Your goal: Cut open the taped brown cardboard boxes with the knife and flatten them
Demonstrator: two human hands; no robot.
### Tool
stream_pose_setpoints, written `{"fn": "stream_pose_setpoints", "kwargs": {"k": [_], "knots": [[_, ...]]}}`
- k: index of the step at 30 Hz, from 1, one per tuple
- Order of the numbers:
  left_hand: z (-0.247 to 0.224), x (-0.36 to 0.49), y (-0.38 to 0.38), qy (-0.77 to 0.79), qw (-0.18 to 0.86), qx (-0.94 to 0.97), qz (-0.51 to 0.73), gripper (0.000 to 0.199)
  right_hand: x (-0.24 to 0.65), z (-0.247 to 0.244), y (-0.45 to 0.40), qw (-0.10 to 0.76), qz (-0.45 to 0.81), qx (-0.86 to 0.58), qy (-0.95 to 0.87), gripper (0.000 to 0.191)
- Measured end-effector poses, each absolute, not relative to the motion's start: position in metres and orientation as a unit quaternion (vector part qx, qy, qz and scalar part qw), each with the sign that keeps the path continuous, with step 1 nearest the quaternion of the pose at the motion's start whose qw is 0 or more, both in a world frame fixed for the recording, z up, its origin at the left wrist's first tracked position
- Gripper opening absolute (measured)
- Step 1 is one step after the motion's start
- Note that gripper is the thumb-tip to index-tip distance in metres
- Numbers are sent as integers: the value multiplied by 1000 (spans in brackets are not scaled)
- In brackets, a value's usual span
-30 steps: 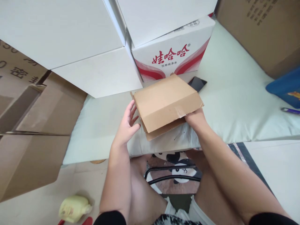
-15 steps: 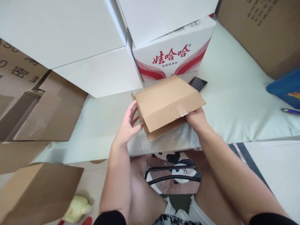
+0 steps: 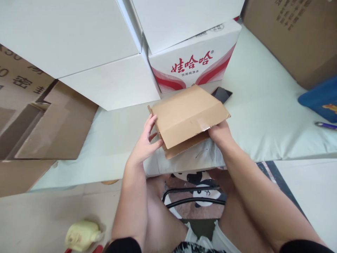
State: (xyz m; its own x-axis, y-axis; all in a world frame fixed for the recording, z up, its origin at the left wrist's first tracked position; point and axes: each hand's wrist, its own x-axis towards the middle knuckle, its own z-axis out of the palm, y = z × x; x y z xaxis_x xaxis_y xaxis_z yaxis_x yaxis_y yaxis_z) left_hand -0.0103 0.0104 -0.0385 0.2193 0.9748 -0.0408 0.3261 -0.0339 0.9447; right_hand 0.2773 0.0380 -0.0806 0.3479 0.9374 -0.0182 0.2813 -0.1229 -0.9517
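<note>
A flattened brown cardboard box (image 3: 188, 114) lies tilted above the pale green cloth surface, its near edge gaping. My left hand (image 3: 147, 138) touches the box's left edge, with the fingers spread along it and the thumb near the lower corner. At the right, my right hand (image 3: 219, 131) reaches under the box, and its fingers are hidden by the cardboard. Behind the box's right corner, a dark flat object (image 3: 222, 94) lies on the cloth.
White boxes (image 3: 105, 88) and a red-and-white box (image 3: 195, 66) stand behind. Brown cartons are at the left (image 3: 60, 123) and upper right (image 3: 297, 38). A blue object (image 3: 321, 100) and a pen (image 3: 326, 125) lie right. A yellow bottle (image 3: 83, 235) is on the floor.
My left hand has moved slightly right, onto the box's left edge. The brown carton at the lower left has gone from view, showing more floor and the yellow bottle.
</note>
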Motion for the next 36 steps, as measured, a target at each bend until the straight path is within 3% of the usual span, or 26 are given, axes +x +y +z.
{"fn": "stream_pose_setpoints", "kwargs": {"k": [12, 23, 36], "knots": [[-34, -6, 12, 539, 440, 618, 367, 71, 278, -79, 40, 490, 356, -650, -459, 47], [-36, 5, 12, 582, 332, 651, 357, 77, 274, -80, 39, 496, 354, -646, -460, 43], [-35, 9, 11, 588, 289, 663, 361, 73, 273, -79, 41, 490, 358, -622, -494, 40]]}}
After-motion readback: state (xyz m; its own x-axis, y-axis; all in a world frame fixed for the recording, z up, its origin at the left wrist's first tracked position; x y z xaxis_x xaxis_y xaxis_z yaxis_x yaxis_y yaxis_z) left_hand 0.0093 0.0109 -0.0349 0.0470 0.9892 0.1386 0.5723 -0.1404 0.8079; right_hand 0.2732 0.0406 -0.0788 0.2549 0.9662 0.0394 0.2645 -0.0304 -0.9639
